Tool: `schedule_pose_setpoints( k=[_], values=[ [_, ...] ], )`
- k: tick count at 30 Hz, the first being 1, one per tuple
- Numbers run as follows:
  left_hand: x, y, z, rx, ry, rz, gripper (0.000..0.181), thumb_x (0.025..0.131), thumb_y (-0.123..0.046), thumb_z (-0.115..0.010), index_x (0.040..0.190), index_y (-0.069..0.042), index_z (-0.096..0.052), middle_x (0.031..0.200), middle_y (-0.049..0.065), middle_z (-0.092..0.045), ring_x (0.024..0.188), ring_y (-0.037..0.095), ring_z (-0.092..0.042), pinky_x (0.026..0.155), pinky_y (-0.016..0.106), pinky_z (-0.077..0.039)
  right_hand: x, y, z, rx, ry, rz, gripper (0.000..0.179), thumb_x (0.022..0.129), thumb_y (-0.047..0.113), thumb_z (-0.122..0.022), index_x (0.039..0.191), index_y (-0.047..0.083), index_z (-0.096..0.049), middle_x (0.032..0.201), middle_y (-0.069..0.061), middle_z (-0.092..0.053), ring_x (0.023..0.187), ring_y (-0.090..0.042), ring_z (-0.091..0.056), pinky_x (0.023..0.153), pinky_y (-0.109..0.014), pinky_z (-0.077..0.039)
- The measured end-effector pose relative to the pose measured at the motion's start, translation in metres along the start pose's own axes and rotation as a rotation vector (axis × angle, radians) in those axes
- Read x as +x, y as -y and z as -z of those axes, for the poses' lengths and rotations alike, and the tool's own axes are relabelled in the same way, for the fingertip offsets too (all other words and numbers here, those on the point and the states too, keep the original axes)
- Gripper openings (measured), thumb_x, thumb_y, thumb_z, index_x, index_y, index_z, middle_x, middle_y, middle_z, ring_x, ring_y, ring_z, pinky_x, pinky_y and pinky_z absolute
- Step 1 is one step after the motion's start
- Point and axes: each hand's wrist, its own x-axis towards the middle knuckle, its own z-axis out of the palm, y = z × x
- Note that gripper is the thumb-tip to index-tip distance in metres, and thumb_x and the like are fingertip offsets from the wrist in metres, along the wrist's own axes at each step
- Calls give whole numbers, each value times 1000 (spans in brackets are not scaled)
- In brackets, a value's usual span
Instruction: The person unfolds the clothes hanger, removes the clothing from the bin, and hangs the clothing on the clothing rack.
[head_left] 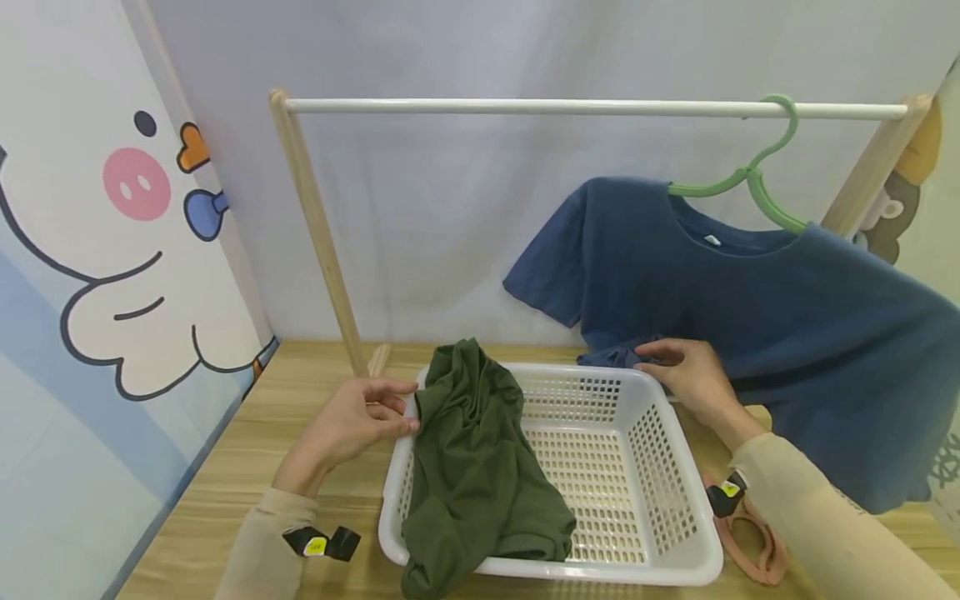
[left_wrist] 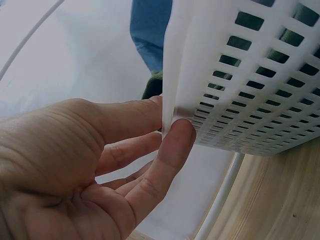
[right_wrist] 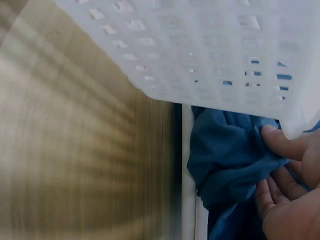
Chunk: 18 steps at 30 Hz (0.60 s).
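A white perforated plastic basket (head_left: 600,572) stands on the wooden table, a crumpled dark green garment (head_left: 487,467) lying in its left half and over its front rim. My left hand (head_left: 367,421) pinches the basket's left rim; the left wrist view has the fingers (left_wrist: 175,145) on either side of its edge. At the back right corner, my right hand (head_left: 693,379) pinches a bunched fold of a blue T-shirt (head_left: 675,283), close to the rim. The shirt hangs tilted from a green hanger (head_left: 765,179), its right side spreading past my right forearm.
A white rail (head_left: 525,107) on wooden posts (head_left: 322,233) spans the back and carries the green hanger. Beneath my right forearm, a pinkish hanger-like item (head_left: 757,546) lies on the table (head_left: 300,392). Cartoon-printed panels (head_left: 112,208) stand at both sides.
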Motion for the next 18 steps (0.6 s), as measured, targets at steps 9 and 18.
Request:
schedule_pose_setpoints(
  k=[9,18],
  values=[
    [0,0,-2,5,3,-2,58,97,-8,-88,150,3,-66,121,18,-72,100,21,-77,83,35,-64,-13,-3,13,148,-69,62,51,103,28,-85,145,1,-72,141,-21,-74,107,5,-70,92,-12,-56],
    [-1,-1,-3,33,6,-13,59,98,-10,-88,151,3,-66,124,20,-72,101,22,-77,82,36,-64,-34,13,31,194,-128,121,45,104,25,-84,142,2,-74,136,-9,-78,115,0,-72,96,-13,-56]
  ],
)
